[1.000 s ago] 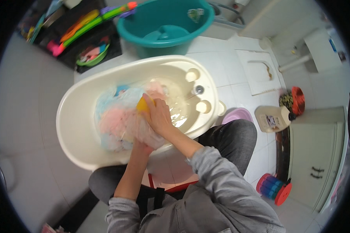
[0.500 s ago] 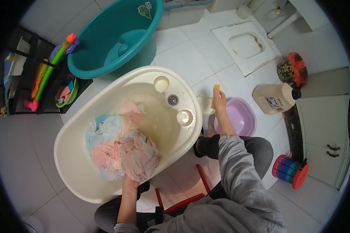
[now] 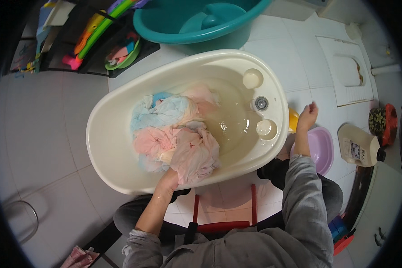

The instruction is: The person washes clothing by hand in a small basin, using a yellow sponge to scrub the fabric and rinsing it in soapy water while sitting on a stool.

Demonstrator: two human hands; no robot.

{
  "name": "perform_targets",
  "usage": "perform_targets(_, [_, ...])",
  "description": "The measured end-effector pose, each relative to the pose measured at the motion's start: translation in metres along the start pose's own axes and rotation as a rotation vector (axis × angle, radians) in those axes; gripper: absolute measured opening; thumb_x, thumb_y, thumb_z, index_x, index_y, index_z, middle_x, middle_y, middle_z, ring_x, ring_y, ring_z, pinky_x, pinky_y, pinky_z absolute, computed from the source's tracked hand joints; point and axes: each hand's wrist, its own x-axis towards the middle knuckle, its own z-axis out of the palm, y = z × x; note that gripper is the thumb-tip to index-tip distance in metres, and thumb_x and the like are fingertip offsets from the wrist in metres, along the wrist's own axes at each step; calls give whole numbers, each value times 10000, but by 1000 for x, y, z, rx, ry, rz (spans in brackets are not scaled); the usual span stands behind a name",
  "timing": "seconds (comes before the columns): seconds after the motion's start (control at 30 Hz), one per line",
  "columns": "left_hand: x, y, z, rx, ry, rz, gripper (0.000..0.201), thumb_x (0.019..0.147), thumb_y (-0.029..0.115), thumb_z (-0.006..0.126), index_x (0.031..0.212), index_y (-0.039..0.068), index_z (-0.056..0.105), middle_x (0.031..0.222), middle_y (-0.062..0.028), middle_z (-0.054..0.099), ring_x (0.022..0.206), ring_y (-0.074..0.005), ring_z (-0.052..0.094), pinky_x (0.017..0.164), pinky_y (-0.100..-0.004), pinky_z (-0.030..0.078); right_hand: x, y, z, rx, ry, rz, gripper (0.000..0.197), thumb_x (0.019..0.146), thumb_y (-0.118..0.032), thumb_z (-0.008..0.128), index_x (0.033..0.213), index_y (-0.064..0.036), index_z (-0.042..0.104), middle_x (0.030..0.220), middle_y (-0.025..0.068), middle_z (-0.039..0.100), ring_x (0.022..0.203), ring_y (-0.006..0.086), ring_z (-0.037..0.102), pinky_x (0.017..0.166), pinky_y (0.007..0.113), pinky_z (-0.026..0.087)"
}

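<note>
A heap of wet pastel laundry lies in the cream baby bathtub (image 3: 103, 172), partly in cloudy water. Bunched pink cloth (image 3: 196, 154) is in my left hand (image 3: 169, 179) at the tub's near edge; my fingertips are hidden under its folds. Beside it lies light blue cloth (image 3: 169, 109). Just past the tub's right end, my right hand (image 3: 307, 117) is raised with its fingers curled together and nothing visible in them. To its left is a yellow thing (image 3: 293, 119), partly hidden by the tub rim, looking like a soap bar in a small dish.
A lilac basin (image 3: 324, 149) sits under my right forearm, with a large pale jug (image 3: 357, 145) further right. Behind the tub stands a teal tub (image 3: 196, 38). A black rack (image 3: 138, 56) with toys is at the far left. A red stool frame (image 3: 223, 227) is beneath me.
My right hand has let go of the yellow bar, which now appears at the small dish. The view has swung, shifting the tub up and right. My left hand still holds the pink cloth.
</note>
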Motion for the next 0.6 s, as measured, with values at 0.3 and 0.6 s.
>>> perform_targets(0.3, [-20,69,-29,27,-3,183,394,759,184,555,1110,28,468,1101,-112,502,958,-198,466,846,-271,349,-203,-235,2,543,-1380,-1075,388,767,-98,433,1152,-107,483,1238,125,402,994,179,465,798,253,388])
perform_targets(0.6, [-52,45,-64,-874,157,-166,337,832,109,431,1149,-5,425,1066,-129,498,914,-157,509,749,-259,433,-215,-244,-32,430,-1559,-488,160,781,-114,427,802,-24,557,837,75,544,694,135,519,609,228,432])
